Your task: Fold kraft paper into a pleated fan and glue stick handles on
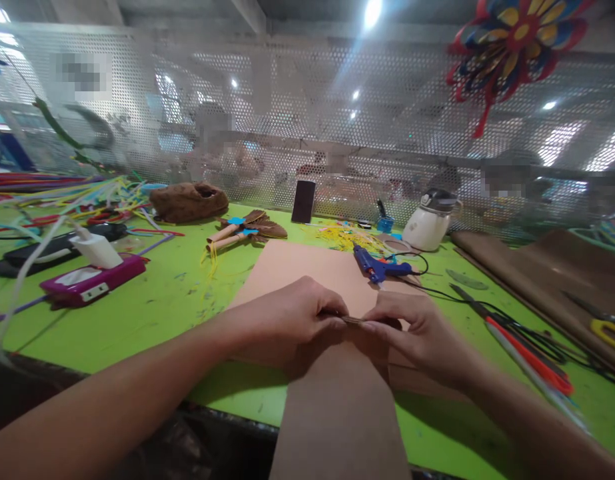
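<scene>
Head view: both hands work at the center of a green counter (162,307), meeting over the far end of a brown strip (342,413). The left hand (310,310) and the right hand (414,323) each pinch this end between thumb and fingers, the fingertips of the two hands close to one another. From the pinched end the strip widens toward the viewer and passes over the counter's near edge, running out at the bottom of the view. Beneath the hands, a larger tan sheet (300,267) lies flat on the counter; a blue glue gun (377,263) rests at its far right corner, trailing a black cord. Right of the right hand lie an orange-handled tool (532,357) with a dark blade and, farther out, yellow-handled scissors (610,331) upon folded brown material (537,257). At the left, a white charger (98,250) is plugged into a purple power strip (94,279). Behind, from left to right, stand or lie a brown pouch-like object (184,202), a dark-screened phone (303,201) propped upright, yellow scraps (340,235) and a white jug (427,225). A perforated metal screen (287,93) closes the background.
</scene>
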Motion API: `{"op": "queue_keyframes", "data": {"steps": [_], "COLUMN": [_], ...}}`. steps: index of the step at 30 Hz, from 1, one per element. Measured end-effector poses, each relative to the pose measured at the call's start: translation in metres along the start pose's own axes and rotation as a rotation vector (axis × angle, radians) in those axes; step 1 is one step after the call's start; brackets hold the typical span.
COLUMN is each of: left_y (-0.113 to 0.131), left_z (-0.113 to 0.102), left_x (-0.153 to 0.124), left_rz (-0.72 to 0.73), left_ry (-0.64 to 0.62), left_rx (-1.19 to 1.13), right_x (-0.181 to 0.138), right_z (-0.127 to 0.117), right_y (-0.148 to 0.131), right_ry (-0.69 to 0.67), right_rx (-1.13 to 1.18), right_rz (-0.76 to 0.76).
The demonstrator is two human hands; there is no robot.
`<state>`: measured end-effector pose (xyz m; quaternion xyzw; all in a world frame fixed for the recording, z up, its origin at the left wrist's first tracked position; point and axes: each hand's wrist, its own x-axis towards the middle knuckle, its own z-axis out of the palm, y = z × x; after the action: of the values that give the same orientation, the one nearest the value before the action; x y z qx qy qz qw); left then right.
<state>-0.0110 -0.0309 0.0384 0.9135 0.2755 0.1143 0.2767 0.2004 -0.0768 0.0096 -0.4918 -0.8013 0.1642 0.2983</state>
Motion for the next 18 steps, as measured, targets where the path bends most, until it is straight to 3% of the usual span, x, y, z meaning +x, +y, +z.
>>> {"op": "queue_keyframes", "data": {"steps": [6, 13, 18], "left_y": [-0.002, -0.004, 0.000], "left_z": [-0.001, 0.001, -0.001], "left_x": [-0.001, 0.001, 0.002], "left_rz": [0.035, 0.096, 0.102], "left_ry": [0.012, 0.035, 0.028], "left_rx": [0.099, 0.215, 0.171], "right_x": [-0.002, 0.001, -0.002], "right_z": [-0.005, -0.006, -0.005], "right_y": [0.008, 0.007, 0.000], "right_ry": [0.036, -0.029, 0.005], "right_rx": [-0.170, -0.180, -0.140], "right_rz": [-0.207, -0.235, -0.194]}}
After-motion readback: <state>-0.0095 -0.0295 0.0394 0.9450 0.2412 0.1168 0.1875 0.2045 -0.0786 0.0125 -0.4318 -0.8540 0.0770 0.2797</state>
